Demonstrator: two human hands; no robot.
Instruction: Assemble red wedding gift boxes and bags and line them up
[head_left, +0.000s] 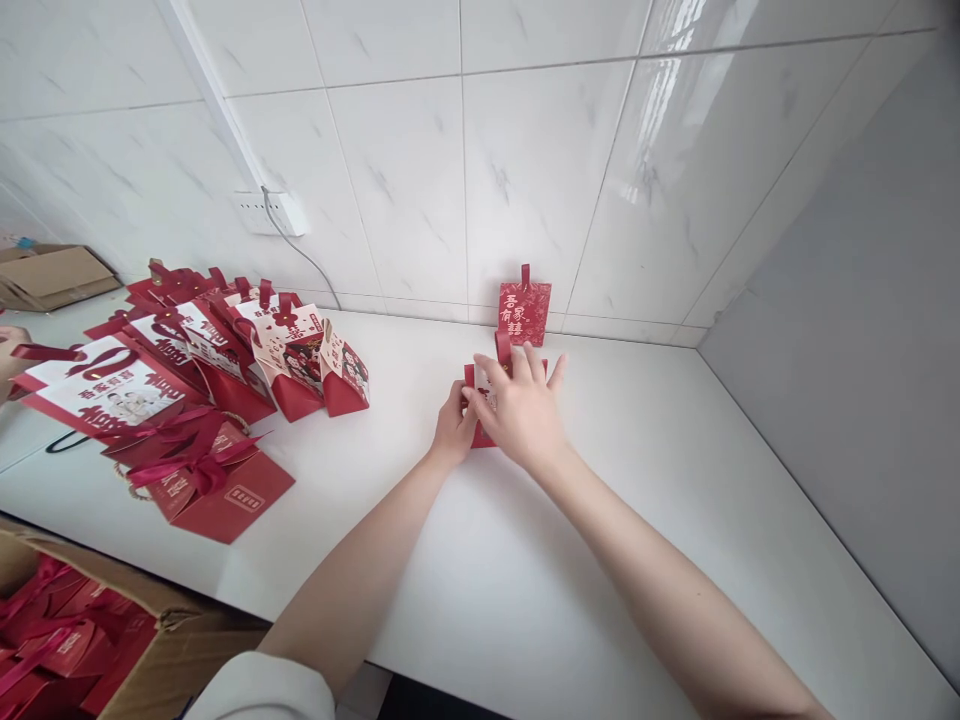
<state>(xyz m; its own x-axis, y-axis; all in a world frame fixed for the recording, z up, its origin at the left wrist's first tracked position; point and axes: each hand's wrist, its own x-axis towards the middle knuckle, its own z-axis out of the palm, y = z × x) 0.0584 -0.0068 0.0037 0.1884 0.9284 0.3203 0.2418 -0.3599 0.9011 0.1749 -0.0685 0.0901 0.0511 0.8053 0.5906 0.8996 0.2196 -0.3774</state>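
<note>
A small red gift box with a pale printed front and a red ribbon loop stands on the white table, largely hidden by my hands. My left hand grips its left side, thumb toward the front. Over the front and top lies my right hand, its fingers spread and its palm toward the box. Just behind it, another red gift box with gold lettering and a ribbon loop stands upright near the wall.
Several red and white gift boxes stand in rows on the left. In front of them is a red box with a bow. A cardboard carton of red boxes sits lower left. Another person's hand shows at the left edge. A grey panel borders the right.
</note>
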